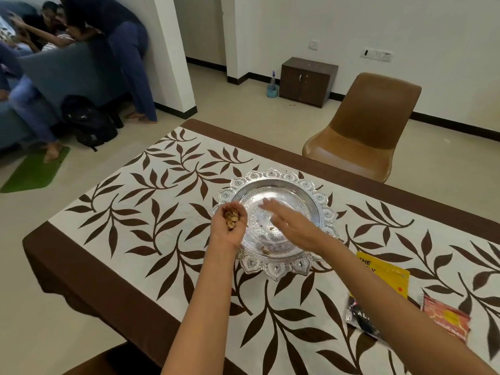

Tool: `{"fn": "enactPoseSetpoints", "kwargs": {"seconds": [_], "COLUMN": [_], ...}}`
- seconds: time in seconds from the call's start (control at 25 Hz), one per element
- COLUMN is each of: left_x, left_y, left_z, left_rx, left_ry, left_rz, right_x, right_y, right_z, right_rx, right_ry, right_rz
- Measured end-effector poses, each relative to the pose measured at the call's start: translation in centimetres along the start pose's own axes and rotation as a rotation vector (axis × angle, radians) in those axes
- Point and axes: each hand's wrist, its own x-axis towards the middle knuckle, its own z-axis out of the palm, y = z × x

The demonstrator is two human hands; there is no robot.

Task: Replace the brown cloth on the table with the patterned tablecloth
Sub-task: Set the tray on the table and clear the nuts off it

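The patterned tablecloth, white with brown leaf sprays and a broad brown border, already lies spread flat over the counter, its border draping over the near-left edge. No separate plain brown cloth can be made out. The cloth looks soft, light and limp, likely to slide and bunch if tugged, so it is best taken by a hem or corner with both hands, and only once cleared, since what stands on it would drag along.

The silver tray sits on the cloth mid-counter: rigid, embossed, with a scalloped rim, probably light sheet metal and slippery when polished. The rim on two opposite sides looks the surest hold.

The left hand is cupped palm-up at the tray's left rim, its fingers curled loosely around a small heap of nuts. The right hand hovers flat over the tray, fingers spread and blurred, holding nothing. A few nut scraps lie in the tray.

Near the right edge lie three packets: a yellow packet reading "THE" with the rest hidden, a black packet showing "ALI", and a red packet with illegible print.
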Motion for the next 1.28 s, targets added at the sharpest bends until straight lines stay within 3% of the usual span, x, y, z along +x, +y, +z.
{"fn": "enactPoseSetpoints", "kwargs": {"seconds": [0.08,0.16,0.24,0.36,0.48,0.56,0.64,0.72,0.84,1.04,1.16,1.28], "left_x": [-0.5,-0.7,-0.9,-0.7,-0.5,-0.4,-0.3,-0.2,-0.2,-0.5,-0.5,-0.4], "left_y": [1.0,1.0,0.8,0.8,0.9,1.0,1.0,1.0,0.9,0.5,0.4,0.2], "left_z": [-0.2,-0.2,-0.3,-0.8,-1.0,-1.0,-1.1,-1.1,-1.0,-0.9,-0.7,-0.7], "left_rx": [-0.010,0.033,0.072,0.086,0.082,0.082,0.090,0.093,0.106,0.120,0.142,0.169], "left_ry": [-0.047,-0.073,-0.086,-0.090,-0.087,-0.088,-0.089,-0.084,-0.074,-0.068,-0.048,-0.032], "left_rz": [0.014,0.033,0.056,0.052,0.053,0.056,0.055,0.055,0.065,0.071,0.084,0.086], "right_x": [-2.1,-2.7,-1.9,0.0,1.4,1.3,0.8,1.9,4.6,1.6,-1.4,-1.3], "right_y": [1.7,2.2,2.2,3.2,2.9,1.2,-0.2,-0.5,0.0,-1.1,-0.3,0.9], "right_z": [1.2,1.7,1.2,0.4,1.7,3.2,3.8,3.2,3.2,4.0,0.7,-1.2], "right_rx": [-0.374,-0.539,-0.516,-0.312,-0.375,-0.372,-0.221,-0.045,-0.165,-0.247,-0.248,-0.187], "right_ry": [-0.339,-0.458,-0.441,-0.328,-0.364,-0.447,-0.498,-0.397,-0.300,-0.437,-0.526,-0.162], "right_rz": [-0.099,-0.177,-0.152,0.042,0.168,0.107,0.033,0.061,0.086,-0.088,-0.012,0.163]}}
